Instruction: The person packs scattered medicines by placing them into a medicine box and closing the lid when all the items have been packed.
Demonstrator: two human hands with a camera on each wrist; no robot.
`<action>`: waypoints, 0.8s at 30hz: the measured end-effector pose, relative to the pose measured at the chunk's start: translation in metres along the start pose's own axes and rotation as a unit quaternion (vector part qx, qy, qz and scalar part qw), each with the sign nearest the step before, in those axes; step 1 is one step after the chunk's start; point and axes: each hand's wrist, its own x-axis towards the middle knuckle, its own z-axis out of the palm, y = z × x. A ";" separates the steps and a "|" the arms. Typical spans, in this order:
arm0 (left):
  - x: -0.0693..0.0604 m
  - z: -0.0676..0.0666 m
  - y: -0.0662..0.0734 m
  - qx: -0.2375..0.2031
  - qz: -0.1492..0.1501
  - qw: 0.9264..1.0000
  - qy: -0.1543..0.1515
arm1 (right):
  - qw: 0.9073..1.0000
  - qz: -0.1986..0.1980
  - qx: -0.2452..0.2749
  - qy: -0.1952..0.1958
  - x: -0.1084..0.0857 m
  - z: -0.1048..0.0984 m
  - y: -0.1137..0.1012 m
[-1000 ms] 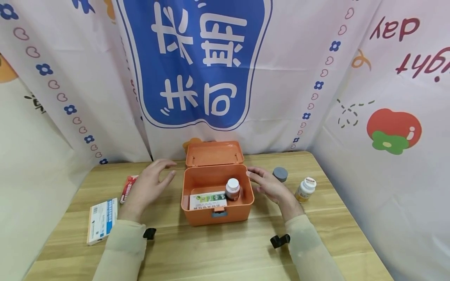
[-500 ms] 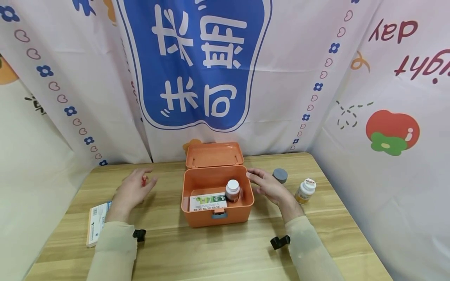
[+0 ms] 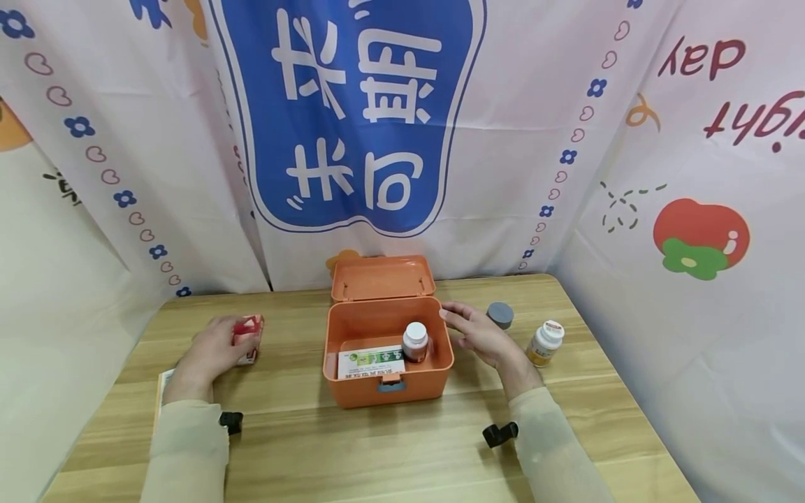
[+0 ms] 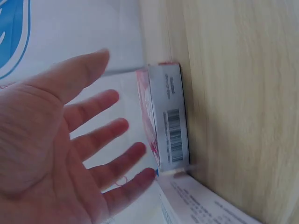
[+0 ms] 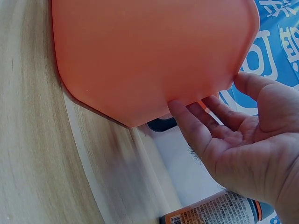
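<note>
Here at the left half of the tabletop [image 3: 352, 454] the left hand [image 3: 204, 353] is at the small red-and-white cardboard carton [image 3: 256, 323], between the back-left corner and the middle. From the head view the thumb lies across that carton; from the left wrist the fingers are spread with the carton just beyond their tips, so whether it has a grip I cannot tell! Tucked mostly under the left forearm, along the left edge, lies a white cardboard carton [image 3: 165, 381].

Over to the centre, towards the back edge: an open orange plastic box [image 3: 361, 395], its lid [image 3: 383, 277] tipped back, a blue latch [image 3: 391, 385] on its front wall. Inside, a white-and-green printed carton [image 3: 371, 361] leans along the front, and a small white-capped bottle [image 3: 415, 342] stands upright to its right.

The right hand [image 3: 484, 340], fingers loosely extended, rests its fingertips against the outside of the orange box at the rear right corner. Just beyond it, near the back edge, shows a round dark-grey cap [image 3: 500, 313]; by the right edge stands a white plastic bottle with an orange label [image 3: 546, 342].
</note>
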 end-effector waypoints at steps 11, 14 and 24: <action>-0.002 -0.001 -0.004 0.021 -0.023 0.997 -0.074 | 1.000 -0.004 0.002 -0.004 0.000 0.000 0.000; -0.003 0.000 -0.003 0.024 -0.029 0.996 -0.076 | 1.000 -0.003 0.001 -0.004 0.001 -0.001 0.001; -0.002 0.001 0.001 0.017 0.011 0.998 -0.067 | 1.000 0.001 0.003 -0.001 0.000 0.000 -0.001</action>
